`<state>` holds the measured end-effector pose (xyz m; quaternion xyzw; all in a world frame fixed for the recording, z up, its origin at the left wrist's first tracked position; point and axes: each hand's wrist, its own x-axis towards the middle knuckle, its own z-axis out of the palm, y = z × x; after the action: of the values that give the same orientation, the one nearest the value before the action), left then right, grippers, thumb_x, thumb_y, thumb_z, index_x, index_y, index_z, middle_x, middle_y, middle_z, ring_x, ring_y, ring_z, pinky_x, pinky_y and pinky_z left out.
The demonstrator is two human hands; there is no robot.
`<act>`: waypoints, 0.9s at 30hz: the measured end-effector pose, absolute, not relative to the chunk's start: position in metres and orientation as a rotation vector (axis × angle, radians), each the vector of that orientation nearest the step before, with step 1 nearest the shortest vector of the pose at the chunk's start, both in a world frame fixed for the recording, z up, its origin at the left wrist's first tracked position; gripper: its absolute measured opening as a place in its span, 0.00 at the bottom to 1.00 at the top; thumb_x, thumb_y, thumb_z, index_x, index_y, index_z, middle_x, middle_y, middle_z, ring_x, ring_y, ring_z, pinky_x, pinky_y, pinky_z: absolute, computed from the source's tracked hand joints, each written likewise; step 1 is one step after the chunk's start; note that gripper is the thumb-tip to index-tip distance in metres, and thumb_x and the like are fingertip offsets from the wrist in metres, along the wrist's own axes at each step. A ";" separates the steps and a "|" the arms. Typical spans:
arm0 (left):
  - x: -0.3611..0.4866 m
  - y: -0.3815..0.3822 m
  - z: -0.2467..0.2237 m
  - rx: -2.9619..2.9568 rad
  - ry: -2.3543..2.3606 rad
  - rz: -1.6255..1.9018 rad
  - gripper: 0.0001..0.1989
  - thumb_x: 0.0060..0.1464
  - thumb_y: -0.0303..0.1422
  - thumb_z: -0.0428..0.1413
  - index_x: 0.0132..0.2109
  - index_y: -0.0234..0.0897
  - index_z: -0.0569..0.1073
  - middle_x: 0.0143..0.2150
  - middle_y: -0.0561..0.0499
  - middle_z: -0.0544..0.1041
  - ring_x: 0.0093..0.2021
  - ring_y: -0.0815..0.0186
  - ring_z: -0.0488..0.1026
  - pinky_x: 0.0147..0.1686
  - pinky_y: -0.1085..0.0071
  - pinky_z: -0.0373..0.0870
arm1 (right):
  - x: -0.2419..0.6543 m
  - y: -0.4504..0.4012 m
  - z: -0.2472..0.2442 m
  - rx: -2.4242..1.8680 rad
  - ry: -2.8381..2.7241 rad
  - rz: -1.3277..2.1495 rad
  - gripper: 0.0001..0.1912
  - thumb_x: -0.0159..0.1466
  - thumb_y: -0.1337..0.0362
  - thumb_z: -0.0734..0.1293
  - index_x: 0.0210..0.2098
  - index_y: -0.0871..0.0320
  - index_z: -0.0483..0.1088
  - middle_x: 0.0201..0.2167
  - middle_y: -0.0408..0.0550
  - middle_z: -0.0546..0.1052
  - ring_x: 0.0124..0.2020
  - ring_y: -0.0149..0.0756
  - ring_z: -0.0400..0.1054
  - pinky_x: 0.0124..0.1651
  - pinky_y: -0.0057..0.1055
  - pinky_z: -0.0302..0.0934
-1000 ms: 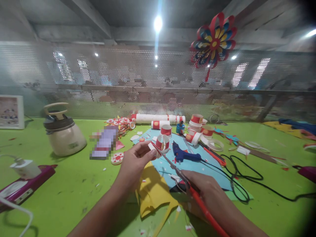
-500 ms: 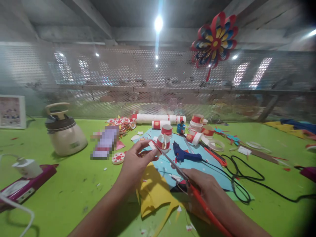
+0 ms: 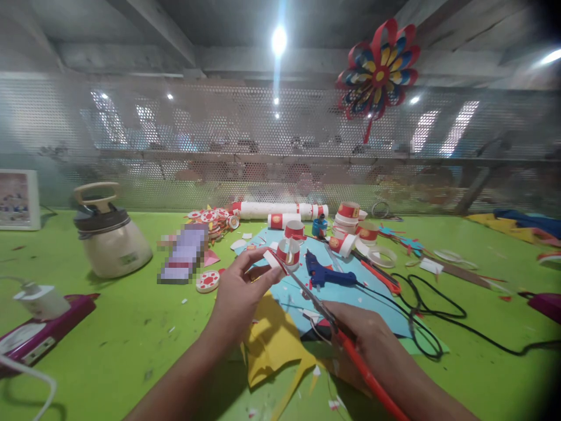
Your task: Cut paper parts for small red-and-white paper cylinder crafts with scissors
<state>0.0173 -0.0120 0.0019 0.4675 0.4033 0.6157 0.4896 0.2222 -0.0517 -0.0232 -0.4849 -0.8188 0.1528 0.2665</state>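
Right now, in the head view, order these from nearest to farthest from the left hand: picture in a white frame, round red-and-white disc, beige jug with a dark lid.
From the left hand:
1. Disc: just to its left.
2. Jug: farther left, standing on the green table.
3. Framed picture: at the view's left edge, past the jug.

Glare streaking from overhead lamp; dim ceiling; soft blur overall; wide-angle edges stretched, right corners dark
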 end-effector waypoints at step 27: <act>0.015 -0.011 0.000 1.147 0.949 1.488 0.20 0.45 0.35 0.64 0.46 0.35 0.75 0.38 0.46 0.80 0.37 0.61 0.77 0.44 0.62 0.73 | 0.222 -0.053 -0.024 -1.347 -2.222 0.317 0.08 0.59 0.65 0.66 0.39 0.56 0.73 0.30 0.46 0.77 0.31 0.40 0.70 0.36 0.32 0.62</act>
<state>0.0145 -0.0110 0.0001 0.4734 0.3917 0.6142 0.4953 0.2222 -0.0535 -0.0244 -0.4970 -0.8198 0.1169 0.2592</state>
